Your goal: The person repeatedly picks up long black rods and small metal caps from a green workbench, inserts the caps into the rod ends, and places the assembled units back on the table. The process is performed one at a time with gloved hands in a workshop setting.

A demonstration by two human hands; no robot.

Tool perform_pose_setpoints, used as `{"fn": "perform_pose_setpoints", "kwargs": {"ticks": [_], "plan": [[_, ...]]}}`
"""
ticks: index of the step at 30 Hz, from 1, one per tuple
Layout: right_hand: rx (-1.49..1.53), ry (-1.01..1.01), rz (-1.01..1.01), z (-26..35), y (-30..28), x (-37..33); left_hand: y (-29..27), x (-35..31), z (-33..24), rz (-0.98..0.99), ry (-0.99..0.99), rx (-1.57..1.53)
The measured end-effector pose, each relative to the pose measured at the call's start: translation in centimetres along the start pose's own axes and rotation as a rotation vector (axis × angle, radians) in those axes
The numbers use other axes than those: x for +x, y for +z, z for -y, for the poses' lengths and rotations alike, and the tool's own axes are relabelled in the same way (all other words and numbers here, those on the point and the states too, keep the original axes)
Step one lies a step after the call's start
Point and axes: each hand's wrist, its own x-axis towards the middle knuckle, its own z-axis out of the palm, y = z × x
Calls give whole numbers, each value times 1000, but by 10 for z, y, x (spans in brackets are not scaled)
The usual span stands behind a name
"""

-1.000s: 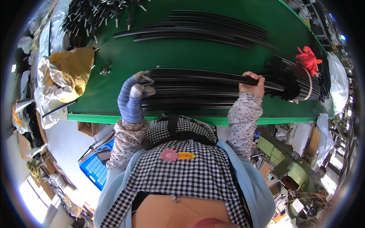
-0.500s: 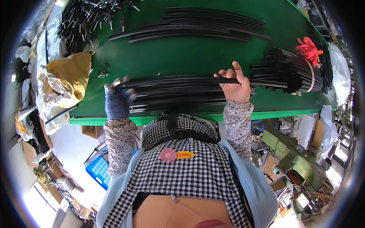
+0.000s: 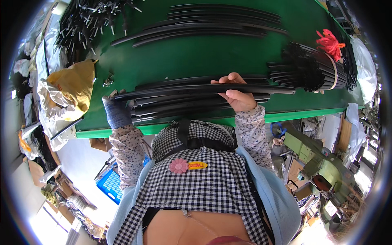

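At my far left, a crumpled yellow and white sack slumps on the edge of the green table, with a heap of black pieces with pale tips up beyond it. A few small metal bits lie just to the right of the sack, and a blue crate sits below the table. My left hand, in a blue glove, is clamped on the left end of a long black tube, which runs sideways in front of me above a row of similar tubes on the near side of the table. Farther back, another group of tubes lies roughly parallel. My right hand, ungloved and well apart from the left, holds the tube past its middle, fingers above and thumb below; how firmly, I cannot tell. The tube's right end sticks out beyond it, near a banded black bundle. A red tuft is beside the bundle, and a whitish plastic bag bulges at the far right
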Motion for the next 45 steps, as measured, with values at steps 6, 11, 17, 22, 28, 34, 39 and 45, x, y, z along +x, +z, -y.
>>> {"fn": "perform_pose_setpoints", "kwargs": {"ticks": [6, 11, 17, 22, 28, 34, 39, 45], "plan": [[22, -2, -44, -3, -4, -2, 2, -8, -2, 3, 15, -7], [44, -18, -48, -3, -10, -3, 10, -12, -1, -4, 15, -23], [62, -65, 27, -2, -13, -4, 9, -11, 1, -4, -65, -102], [50, 13, -106, -2, -12, -5, -6, -7, 8, 59, -63, -74], [-160, 355, -366, -24, -4, -23, -36, -5, 23, 19, 29, 276], [-685, 724, -433, -24, -17, -34, -52, 1, 35, -9, 388, 807], [-867, 451, -398, 2, -14, -5, -21, 26, 15, 37, 636, 840], [-721, 150, -429, -1, -2, 80, 75, 98, -9, 181, 785, 1491]]}}
